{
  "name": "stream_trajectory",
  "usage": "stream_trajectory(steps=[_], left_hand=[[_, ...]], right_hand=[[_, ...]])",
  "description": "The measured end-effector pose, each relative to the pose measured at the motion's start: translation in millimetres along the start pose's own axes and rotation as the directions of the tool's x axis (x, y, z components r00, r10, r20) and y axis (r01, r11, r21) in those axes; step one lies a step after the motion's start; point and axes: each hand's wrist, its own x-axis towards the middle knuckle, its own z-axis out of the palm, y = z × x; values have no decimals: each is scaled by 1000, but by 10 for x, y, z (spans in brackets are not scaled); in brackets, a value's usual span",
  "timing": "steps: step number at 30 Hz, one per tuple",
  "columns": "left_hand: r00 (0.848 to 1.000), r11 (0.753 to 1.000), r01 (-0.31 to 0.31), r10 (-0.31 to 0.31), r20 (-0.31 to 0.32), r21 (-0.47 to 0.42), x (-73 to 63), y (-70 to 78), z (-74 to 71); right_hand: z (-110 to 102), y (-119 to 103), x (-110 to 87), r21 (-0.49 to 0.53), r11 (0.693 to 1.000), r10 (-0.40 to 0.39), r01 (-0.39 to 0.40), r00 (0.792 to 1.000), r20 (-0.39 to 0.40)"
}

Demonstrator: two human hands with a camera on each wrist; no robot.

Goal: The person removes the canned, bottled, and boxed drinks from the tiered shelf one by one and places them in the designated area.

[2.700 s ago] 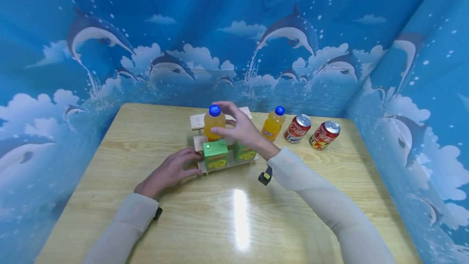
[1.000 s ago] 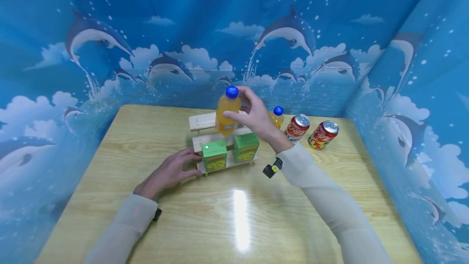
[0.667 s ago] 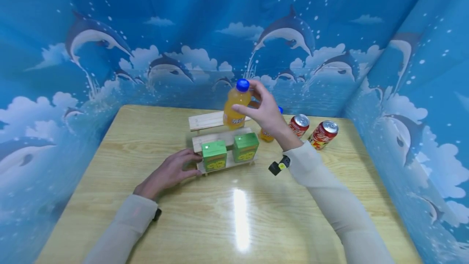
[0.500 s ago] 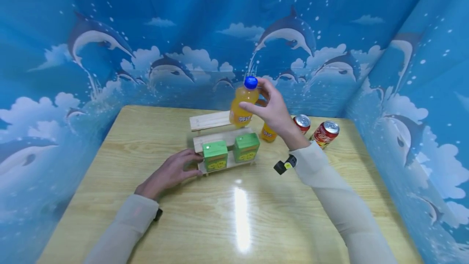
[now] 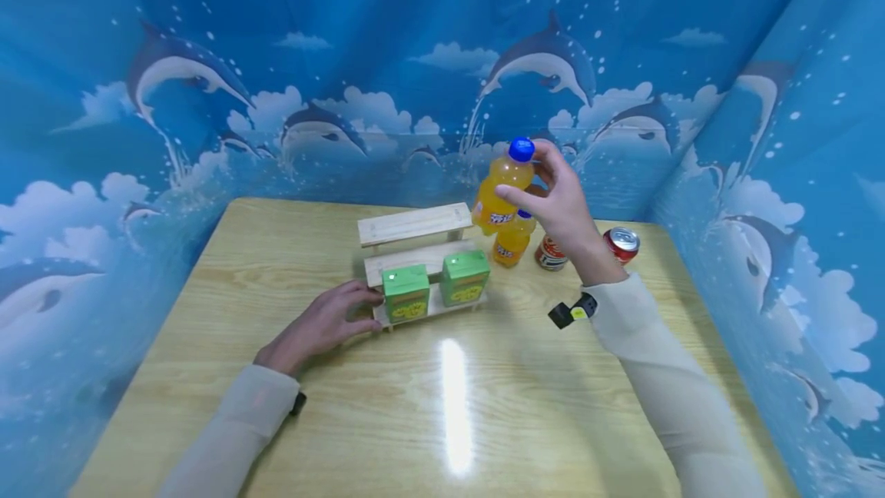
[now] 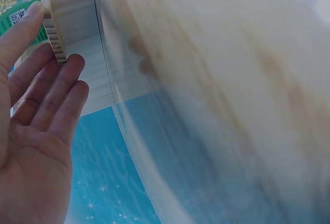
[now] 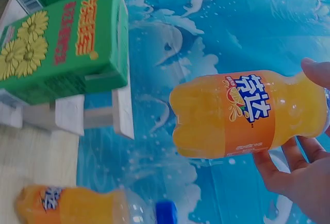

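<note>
My right hand (image 5: 556, 194) holds a bottle of orange soda (image 7: 221, 116) by its neck end, thumb on one side and fingers on the other. The blue-capped bottle is tilted, raised above the table. A second orange soda bottle (image 5: 512, 243) stands behind and below it, partly overlapped in the head view. My left hand (image 5: 325, 323) rests against the left end of a small stepped wooden rack (image 5: 415, 225), its fingers fairly straight in the left wrist view. Two green drink cartons (image 5: 406, 294) (image 5: 465, 277) stand on the rack's lowest step.
To the right of the standing bottle are two red soda cans (image 5: 551, 253) (image 5: 622, 244), partly hidden by my right hand and forearm. All stand on a light wooden table (image 5: 387, 421). A blue dolphin-print curtain (image 5: 415, 37) closes off the back and sides.
My right hand has lifted the bottle off the rack and carried it right, to beside the standing bottle. My left hand and the cartons have stayed in place.
</note>
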Motion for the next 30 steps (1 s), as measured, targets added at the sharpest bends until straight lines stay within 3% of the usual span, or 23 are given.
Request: stream_trajectory(steps=[12,20,30], left_hand=[[1000,1000,11,-11,5,-13,-9,-5,2],[1000,1000,0,0,1,-11,-10,-3,1],[1000,1000,2,-1,8,-21,-21,-5,-8]], right_hand=[[-380,-22,-160,-53,996,70,-76,991,-116],[-599,82,-279,-62,997,43,-54,985,-170],[-838,168,-457,-79,993,66,-85,972,-225]])
